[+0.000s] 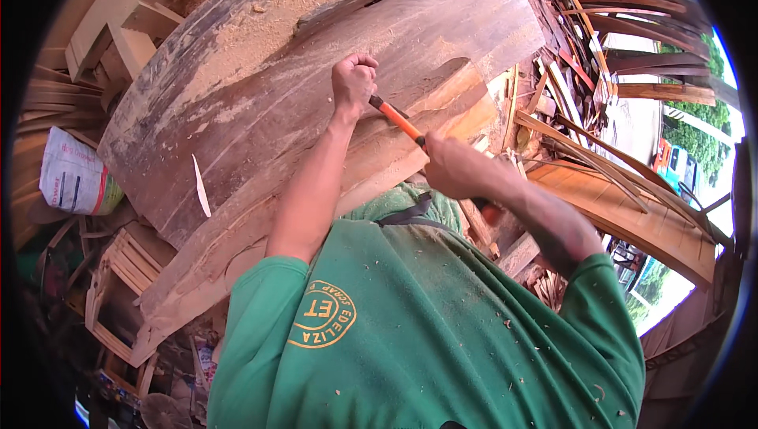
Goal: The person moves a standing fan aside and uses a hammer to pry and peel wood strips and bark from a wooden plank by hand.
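My right hand is closed round a tool with an orange and black handle. The handle slants up and left, and its dark end lies beside my left wrist. No head shows on the tool, so its kind is unclear. My left hand is a fist above the wooden surface; whatever it may hold is hidden. Beneath both arms lies a long wooden slab with a wavy, rough edge. Paler, orange-toned wood shows on it near my right hand.
A broad brown board, dusted with sawdust, spreads under the slab, with a pale splinter on it. At left are a white bag and a wooden frame. Wood strips and a slatted panel crowd the right.
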Demonstrator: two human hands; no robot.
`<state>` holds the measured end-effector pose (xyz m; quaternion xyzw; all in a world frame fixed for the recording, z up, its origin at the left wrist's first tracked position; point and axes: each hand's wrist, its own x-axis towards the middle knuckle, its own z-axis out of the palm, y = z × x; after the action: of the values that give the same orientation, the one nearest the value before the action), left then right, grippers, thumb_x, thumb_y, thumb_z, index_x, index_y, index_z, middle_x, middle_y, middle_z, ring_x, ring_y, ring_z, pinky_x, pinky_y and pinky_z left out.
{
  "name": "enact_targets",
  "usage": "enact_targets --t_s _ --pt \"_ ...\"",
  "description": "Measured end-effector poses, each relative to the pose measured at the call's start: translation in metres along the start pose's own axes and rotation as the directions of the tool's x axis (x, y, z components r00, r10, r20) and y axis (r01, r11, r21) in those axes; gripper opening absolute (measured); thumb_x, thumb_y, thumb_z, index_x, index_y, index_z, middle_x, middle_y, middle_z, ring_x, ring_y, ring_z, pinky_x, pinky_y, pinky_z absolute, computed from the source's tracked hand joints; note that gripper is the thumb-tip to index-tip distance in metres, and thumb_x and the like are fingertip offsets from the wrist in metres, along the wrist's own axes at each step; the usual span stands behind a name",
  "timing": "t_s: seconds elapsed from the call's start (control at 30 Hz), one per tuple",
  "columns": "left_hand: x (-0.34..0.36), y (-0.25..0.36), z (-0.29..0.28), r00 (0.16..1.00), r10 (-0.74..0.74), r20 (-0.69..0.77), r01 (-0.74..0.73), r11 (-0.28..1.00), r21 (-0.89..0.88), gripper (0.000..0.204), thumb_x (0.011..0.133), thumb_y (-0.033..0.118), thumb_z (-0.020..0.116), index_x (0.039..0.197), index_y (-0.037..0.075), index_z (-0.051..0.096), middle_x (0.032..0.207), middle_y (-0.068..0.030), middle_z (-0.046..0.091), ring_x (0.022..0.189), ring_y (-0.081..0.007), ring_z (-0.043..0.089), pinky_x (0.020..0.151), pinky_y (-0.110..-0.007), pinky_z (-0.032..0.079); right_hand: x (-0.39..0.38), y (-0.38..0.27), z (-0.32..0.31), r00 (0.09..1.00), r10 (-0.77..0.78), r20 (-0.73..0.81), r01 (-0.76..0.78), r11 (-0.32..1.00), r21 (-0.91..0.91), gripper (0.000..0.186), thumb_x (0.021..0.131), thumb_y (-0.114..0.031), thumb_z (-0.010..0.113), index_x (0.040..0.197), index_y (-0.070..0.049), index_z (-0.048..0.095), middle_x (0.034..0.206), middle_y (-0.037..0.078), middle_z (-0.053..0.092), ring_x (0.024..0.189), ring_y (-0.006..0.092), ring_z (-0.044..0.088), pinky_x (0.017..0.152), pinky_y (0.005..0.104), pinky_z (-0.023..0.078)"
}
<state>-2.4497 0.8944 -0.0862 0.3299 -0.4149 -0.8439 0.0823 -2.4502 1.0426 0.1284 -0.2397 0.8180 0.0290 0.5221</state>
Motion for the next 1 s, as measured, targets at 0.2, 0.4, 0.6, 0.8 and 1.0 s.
enact_targets --t_s 0.2,0.4,0.6,0.8,1.0 --pt "-0.021 -0.004 -0.006 0.985 0.084 -0.152 -0.075 0.995 0.064 0.022 0.079 -0.005 0.043 0.079 0.000 0.065 0.063 -0.0055 0.060 0.049 -0.0123 0.053 0.040 -0.027 0.040 0.013 0.027 0.014 1.000 0.019 0.002 -0.019 0.999 -0.044 0.030 0.091 -0.014 0.052 0.112 0.006 0.044 0.079 0.030 0.065 0.077 0.0446 0.067 0.069 0.0538 0.051" --pt "-0.073 0.019 0.044 0.829 0.456 0.324 -0.558 0.714 0.424 0.024 0.082 -0.002 0.044 0.079 0.001 0.068 0.061 -0.0071 0.066 0.050 -0.0121 0.059 0.044 -0.026 0.045 0.026 0.100 0.135 0.912 -0.022 -0.409 0.144 0.952 0.269 0.018 0.093 -0.010 0.049 0.105 -0.002 0.039 0.066 0.032 0.058 0.067 0.0534 0.059 0.061 0.0606 0.046" --pt "-0.041 0.005 0.008 0.975 0.163 0.149 -0.214 0.862 0.459 0.023 0.083 0.001 0.044 0.082 -0.001 0.067 0.060 -0.0075 0.063 0.049 -0.0141 0.057 0.043 -0.029 0.045 -0.016 0.059 0.094 0.962 -0.001 -0.274 0.079 0.958 0.274 0.022 0.090 -0.011 0.052 0.106 0.001 0.041 0.065 0.031 0.058 0.066 0.0525 0.060 0.063 0.0597 0.045" --pt "-0.068 -0.054 0.047 0.924 -0.239 0.299 0.055 0.856 0.515 0.017 0.078 -0.001 0.047 0.081 -0.001 0.065 0.064 -0.0029 0.059 0.052 -0.0094 0.052 0.048 -0.025 0.041 -0.071 0.032 0.046 0.996 0.050 0.068 -0.072 0.922 0.379 0.031 0.095 -0.024 0.056 0.104 0.003 0.045 0.076 0.026 0.063 0.063 0.0430 0.062 0.060 0.0501 0.049" --pt "-0.092 -0.009 0.048 0.936 0.220 0.273 -0.310 0.883 0.352 0.022 0.084 -0.001 0.048 0.087 0.002 0.069 0.068 -0.0038 0.060 0.064 -0.0142 0.058 0.061 -0.029 0.048 -0.112 0.076 0.055 0.999 0.047 0.014 -0.048 0.893 0.447 0.046 0.092 -0.019 0.056 0.133 -0.003 0.044 0.076 0.020 0.062 0.070 0.0355 0.065 0.067 0.0461 0.050"
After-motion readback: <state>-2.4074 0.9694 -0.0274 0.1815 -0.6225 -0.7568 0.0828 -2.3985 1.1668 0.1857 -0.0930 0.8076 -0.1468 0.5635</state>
